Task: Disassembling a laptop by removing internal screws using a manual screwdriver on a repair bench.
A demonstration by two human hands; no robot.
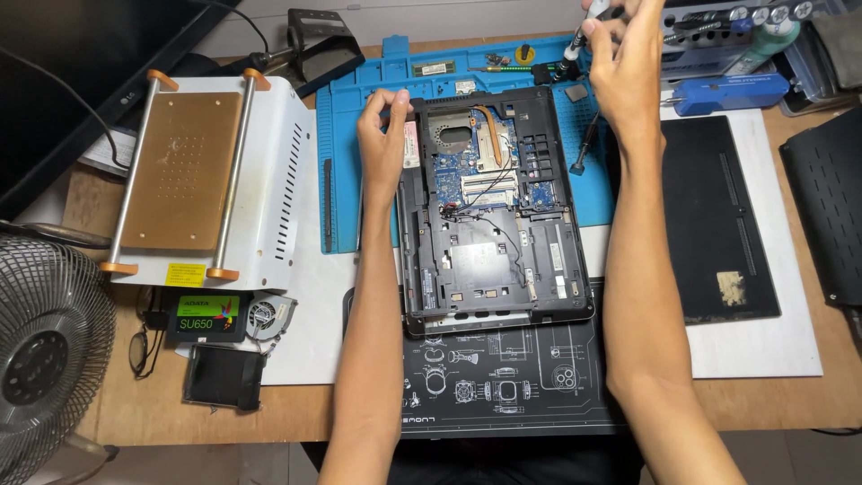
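Your left hand (382, 144) pinches the top-left corner of the opened laptop (492, 207), a black plastic shell with blue board and copper pipe exposed, lying centre on one blue ribbed mat (359, 108). Your right hand (620, 54), at one o'clock, is closed around a slim screwdriver (582, 36). At nine o'clock sits one white metal heating plate (202, 171); the bench is wood.
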